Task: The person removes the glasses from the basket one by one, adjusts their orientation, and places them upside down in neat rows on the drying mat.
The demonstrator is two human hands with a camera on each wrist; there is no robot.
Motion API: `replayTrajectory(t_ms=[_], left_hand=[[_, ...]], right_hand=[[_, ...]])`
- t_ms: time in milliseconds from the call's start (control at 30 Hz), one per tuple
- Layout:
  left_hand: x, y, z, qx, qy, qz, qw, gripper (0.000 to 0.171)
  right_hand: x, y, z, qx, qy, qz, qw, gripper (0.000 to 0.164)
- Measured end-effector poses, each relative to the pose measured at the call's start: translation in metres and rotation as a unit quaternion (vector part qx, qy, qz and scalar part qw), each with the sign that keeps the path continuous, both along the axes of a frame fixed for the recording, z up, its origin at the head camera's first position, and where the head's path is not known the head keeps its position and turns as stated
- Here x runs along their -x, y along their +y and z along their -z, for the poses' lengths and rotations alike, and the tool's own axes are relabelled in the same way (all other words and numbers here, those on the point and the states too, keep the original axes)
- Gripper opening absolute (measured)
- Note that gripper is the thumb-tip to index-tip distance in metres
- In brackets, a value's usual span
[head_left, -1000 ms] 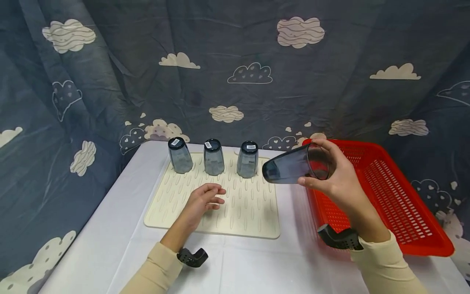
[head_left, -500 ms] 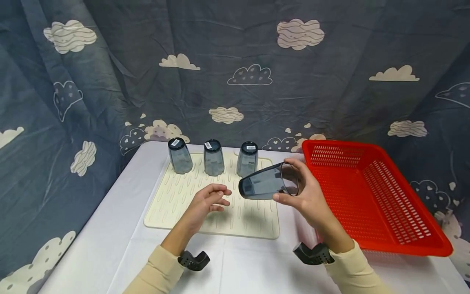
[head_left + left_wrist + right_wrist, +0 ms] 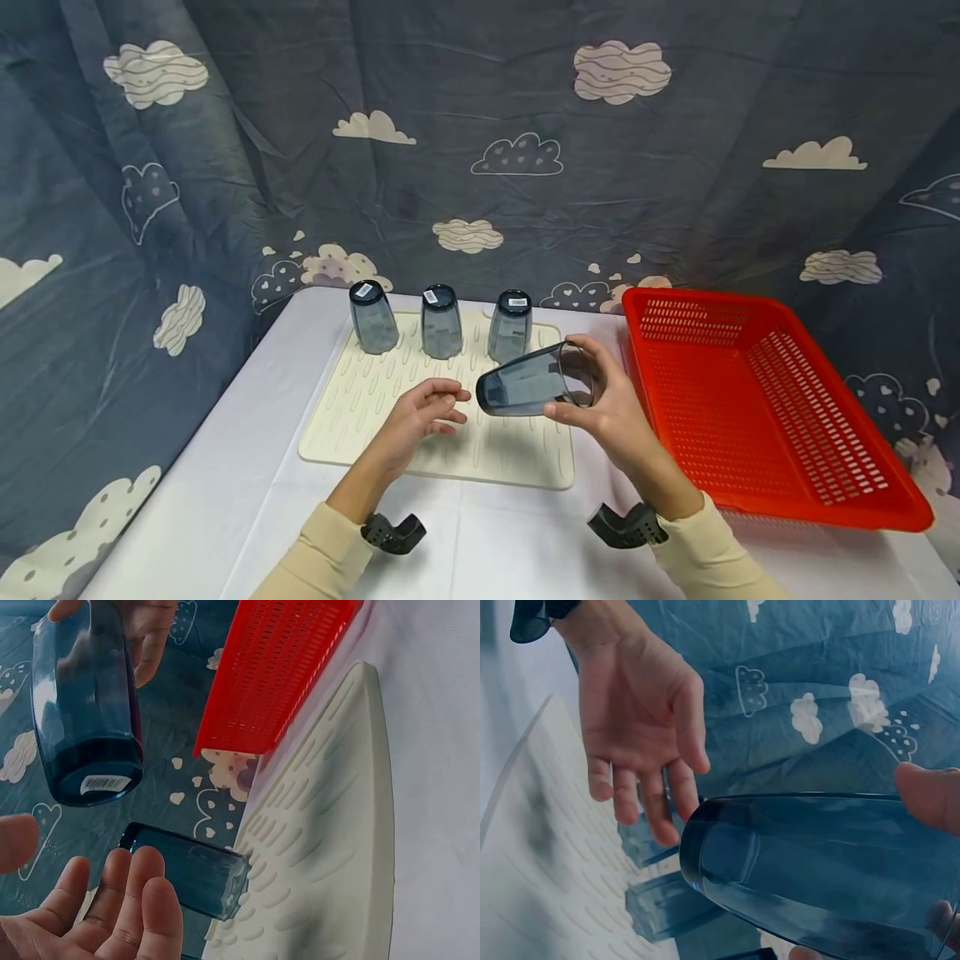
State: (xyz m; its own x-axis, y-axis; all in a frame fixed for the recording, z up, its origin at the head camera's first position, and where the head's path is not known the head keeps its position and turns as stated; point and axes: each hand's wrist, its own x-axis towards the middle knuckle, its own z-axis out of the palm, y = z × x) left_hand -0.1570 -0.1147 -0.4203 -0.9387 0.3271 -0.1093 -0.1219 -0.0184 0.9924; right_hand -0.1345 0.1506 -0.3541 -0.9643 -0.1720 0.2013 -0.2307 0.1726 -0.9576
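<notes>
My right hand [image 3: 603, 404] grips a blue-tinted drinking glass [image 3: 521, 383] near its rim. The glass is tilted almost flat above the mat, its thick base pointing left; a barcode label shows on that base in the left wrist view. Close to the base, my left hand [image 3: 416, 417] hovers with relaxed fingers and holds nothing; in the right wrist view its palm [image 3: 634, 712] faces the camera. Three matching glasses stand upside down along the back of the cream ridged mat [image 3: 360, 417]: a left one [image 3: 372, 321], a middle one [image 3: 441, 325] and a right one [image 3: 510, 329].
A red perforated plastic basket [image 3: 750, 417] stands at the right of the table, beside the mat. White cloth [image 3: 247, 450] covers the table. A dark curtain with cloud prints [image 3: 420, 75] hangs right behind it.
My right hand has carried the glass left and down, from beside the basket to over the mat near my left hand. The left hand has shifted slightly right.
</notes>
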Motion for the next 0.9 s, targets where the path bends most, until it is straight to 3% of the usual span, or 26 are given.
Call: replayTrajectory(t_ms=[100,300,467,900], left_hand=[[0.001,0.001,0.001,-0.004,0.010,0.012,0.9999,0.043],[0.000,0.003,0.002,-0.024,0.025,0.062,0.9975,0.066],[-0.002,0.009,-0.001,-0.050,0.032,0.093,0.9939,0.076],[-0.007,0.013,0.003,-0.053,0.058,0.066,0.9947,0.070]], right_hand=[[0.001,-0.002,0.003,0.000,0.005,-0.004,1.000,0.076],[0.002,-0.004,0.008,0.026,-0.004,-0.014,1.000,0.080],[0.001,-0.007,0.010,0.044,-0.021,-0.043,0.998,0.081],[0.000,-0.008,0.012,-0.016,-0.043,-0.067,0.997,0.080]])
